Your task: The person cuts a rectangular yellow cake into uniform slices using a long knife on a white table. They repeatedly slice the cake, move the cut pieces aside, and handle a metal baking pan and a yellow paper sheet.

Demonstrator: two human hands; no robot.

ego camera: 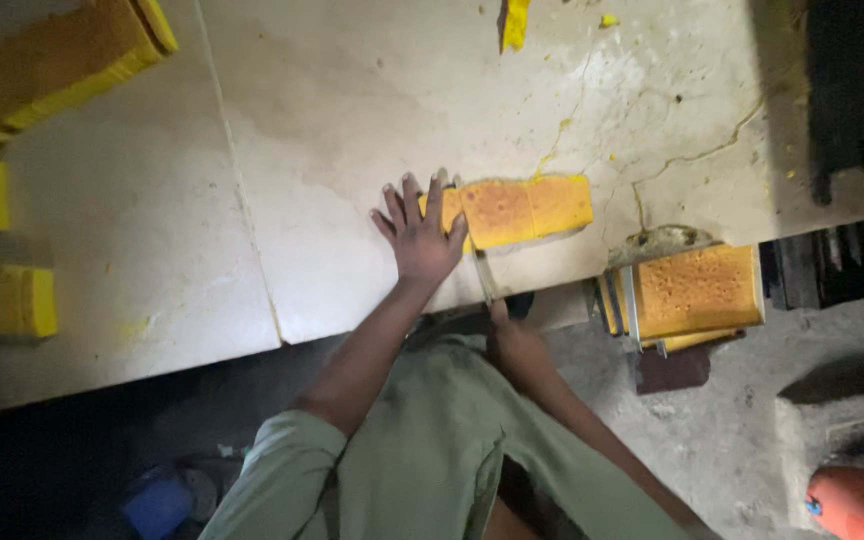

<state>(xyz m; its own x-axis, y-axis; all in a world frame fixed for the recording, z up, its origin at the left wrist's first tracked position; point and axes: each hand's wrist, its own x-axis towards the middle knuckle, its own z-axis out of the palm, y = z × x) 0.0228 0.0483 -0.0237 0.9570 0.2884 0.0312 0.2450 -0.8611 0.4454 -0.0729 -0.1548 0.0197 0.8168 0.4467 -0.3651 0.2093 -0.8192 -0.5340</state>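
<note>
So the left hand [418, 232] is stretched forward from a green sleeve, palm down, fingers spread flat, pressing on the near end of a long yellow-orange sponge slab [512, 210] lying on the pale, stained stone worktop [332, 120]. The right hand [514, 338] sits low at the table's front edge, fist closed round the handle of a thin-bladed knife [484, 278] whose blade angles up into the slab right beside the left fingers. Around it: a metal tray holding a square orange sponge block [697, 290] just right of the edge, a stack of yellow sponge sheets [62, 60] top left, two small yellow sponge blocks [7, 300] at far left, well apart.
</note>
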